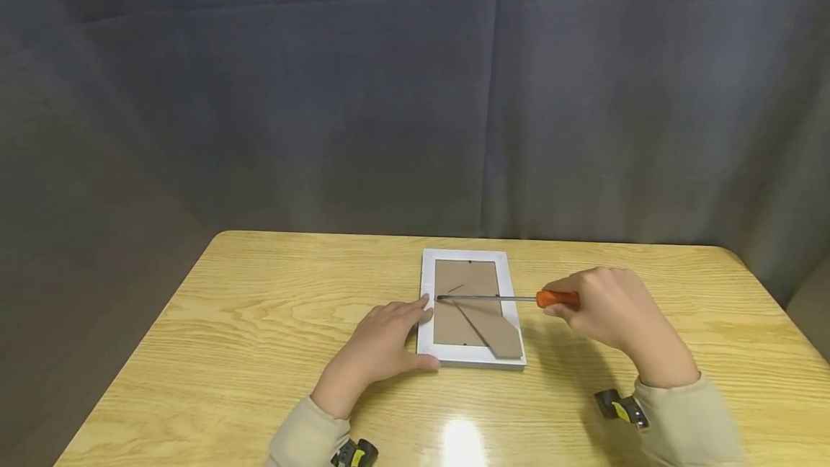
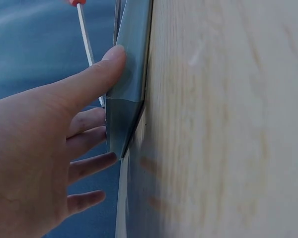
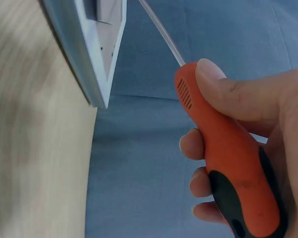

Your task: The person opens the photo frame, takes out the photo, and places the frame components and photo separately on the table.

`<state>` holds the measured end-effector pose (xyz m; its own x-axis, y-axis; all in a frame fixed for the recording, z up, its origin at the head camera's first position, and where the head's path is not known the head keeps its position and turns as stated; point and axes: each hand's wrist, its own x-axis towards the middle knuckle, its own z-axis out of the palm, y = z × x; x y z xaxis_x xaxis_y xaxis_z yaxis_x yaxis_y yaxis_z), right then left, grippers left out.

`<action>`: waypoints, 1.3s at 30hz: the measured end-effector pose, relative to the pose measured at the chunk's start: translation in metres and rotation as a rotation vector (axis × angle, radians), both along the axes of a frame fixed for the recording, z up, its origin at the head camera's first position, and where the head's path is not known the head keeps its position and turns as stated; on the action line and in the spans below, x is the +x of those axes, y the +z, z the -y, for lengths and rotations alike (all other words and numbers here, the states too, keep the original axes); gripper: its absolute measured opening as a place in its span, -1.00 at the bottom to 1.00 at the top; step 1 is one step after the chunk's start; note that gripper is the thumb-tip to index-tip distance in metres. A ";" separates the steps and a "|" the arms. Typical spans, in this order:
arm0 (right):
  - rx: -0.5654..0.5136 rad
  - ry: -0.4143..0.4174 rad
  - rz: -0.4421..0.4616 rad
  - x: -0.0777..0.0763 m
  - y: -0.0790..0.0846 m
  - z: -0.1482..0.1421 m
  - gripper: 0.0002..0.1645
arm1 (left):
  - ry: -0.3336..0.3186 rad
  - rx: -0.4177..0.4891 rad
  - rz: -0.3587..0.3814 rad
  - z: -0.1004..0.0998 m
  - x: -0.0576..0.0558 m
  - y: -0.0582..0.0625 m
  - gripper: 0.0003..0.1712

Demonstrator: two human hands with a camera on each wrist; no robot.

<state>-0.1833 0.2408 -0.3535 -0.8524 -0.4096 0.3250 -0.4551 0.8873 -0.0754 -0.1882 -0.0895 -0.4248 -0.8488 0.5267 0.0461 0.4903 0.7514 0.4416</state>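
A white picture frame [image 1: 428, 334] lies back side up on the table, its brown backing board [image 1: 447, 326] and fold-out stand [image 1: 502, 337] showing. My left hand [image 1: 382, 341] is at its near left corner; in the left wrist view the thumb [image 2: 111, 62] touches the near edge and the fairly straight fingers reach along the left side. My right hand [image 1: 609, 305] grips the orange-and-black handle of a screwdriver [image 3: 228, 148]. The metal shaft [image 1: 480, 298] runs leftward across the backing, with its tip at the frame's left inner edge, close to my left fingertips.
Under the frame is a light wood-grain table [image 1: 259, 323] with rounded far corners. Small dark tabs sit along the inner edges of the frame. A dark grey curtain [image 1: 363, 107] hangs behind the table. Each wrist carries a small black camera [image 1: 619, 407].
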 end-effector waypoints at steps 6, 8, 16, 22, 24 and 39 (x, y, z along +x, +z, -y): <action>-0.039 -0.036 0.029 0.004 -0.007 -0.008 -0.69 | 0.002 -0.014 0.002 0.000 0.002 0.001 -0.07; -0.046 -0.048 0.034 0.005 -0.007 -0.011 -0.68 | 0.002 -0.015 0.004 0.001 0.003 0.002 -0.07; -0.059 -0.095 0.018 0.008 -0.002 -0.023 -0.71 | -0.007 -0.044 0.014 0.000 0.006 0.003 -0.06; -0.071 -0.119 0.035 0.010 0.001 -0.029 -0.69 | -0.021 -0.090 0.004 0.004 0.011 0.010 -0.05; -0.073 -0.120 0.042 0.010 0.003 -0.029 -0.69 | -0.018 -0.090 0.002 0.004 0.012 0.012 -0.08; -0.055 -0.090 -0.045 0.012 0.004 -0.025 -0.72 | 0.050 -0.366 -0.340 -0.028 0.032 0.018 -0.14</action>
<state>-0.1711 0.2656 -0.3497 -0.8692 -0.3124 0.3834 -0.3777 0.9197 -0.1070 -0.1560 -0.0614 -0.4066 -0.8425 0.5190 0.1442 0.5201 0.8535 -0.0333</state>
